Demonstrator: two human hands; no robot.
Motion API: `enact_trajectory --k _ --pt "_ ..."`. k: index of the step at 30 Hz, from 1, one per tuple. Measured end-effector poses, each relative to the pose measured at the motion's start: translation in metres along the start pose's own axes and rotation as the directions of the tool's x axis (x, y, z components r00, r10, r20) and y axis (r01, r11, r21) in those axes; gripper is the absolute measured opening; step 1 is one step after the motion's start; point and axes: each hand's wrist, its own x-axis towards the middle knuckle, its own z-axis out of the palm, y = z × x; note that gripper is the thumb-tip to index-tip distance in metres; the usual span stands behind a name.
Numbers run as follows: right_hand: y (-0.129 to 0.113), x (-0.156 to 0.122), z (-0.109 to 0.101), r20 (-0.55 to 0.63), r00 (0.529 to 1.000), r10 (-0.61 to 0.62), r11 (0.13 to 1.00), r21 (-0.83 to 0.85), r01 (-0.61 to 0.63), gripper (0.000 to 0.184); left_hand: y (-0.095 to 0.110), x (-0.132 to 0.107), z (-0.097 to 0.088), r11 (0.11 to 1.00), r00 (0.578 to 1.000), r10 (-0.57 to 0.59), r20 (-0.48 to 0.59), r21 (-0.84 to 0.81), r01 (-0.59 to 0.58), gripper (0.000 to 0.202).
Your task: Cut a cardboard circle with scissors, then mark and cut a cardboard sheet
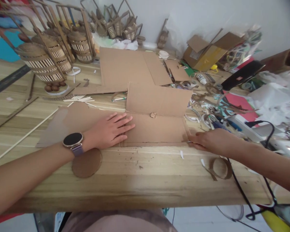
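My left hand (113, 130) lies flat with fingers spread on a sheet of brown cardboard (157, 129), near its left part. At the sheet's right end, my right hand (201, 140) is closed in a pinch; a small thin tip shows by its fingers at the lower edge, but I cannot make out what it belongs to. A raised cardboard flap (159, 98) stands along the sheet's far side, with a small torn spot (153, 115) at the fold. Under my left wrist, a round cardboard disc (87, 163) rests on the wooden table (147, 183).
Woven lidded baskets (42, 64) with tall handles stand at the back left. Behind the sheet lies more cardboard (125, 66). A roll of brown tape (221, 168), a black cable (239, 188), scraps and an opened box (210, 51) occupy the right side. Thin sticks (26, 133) lie left.
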Motion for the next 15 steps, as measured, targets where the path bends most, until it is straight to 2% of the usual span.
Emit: enact_trajectory --k 7,12,13,15 --pt "0.026 -0.012 0.021 -0.043 0.999 0.018 0.996 0.085 -0.014 0.035 -0.001 -0.001 0.002 1.000 1.000 0.010 -0.010 -0.006 -0.010 0.055" --pt "0.042 -0.018 0.031 -0.031 0.999 -0.008 0.997 0.082 0.011 0.028 -0.002 0.000 0.002 1.000 1.000 0.003 -0.001 0.005 -0.003 0.054" --pt "0.044 -0.021 0.035 -0.062 0.998 -0.006 0.996 0.087 0.011 0.028 -0.002 0.000 0.002 1.000 1.000 0.002 -0.001 0.006 -0.002 0.054" --pt "0.047 -0.030 0.043 -0.195 0.980 0.037 0.994 0.110 -0.016 0.033 -0.002 0.000 0.004 1.000 1.000 -0.001 -0.004 0.006 0.001 0.054"
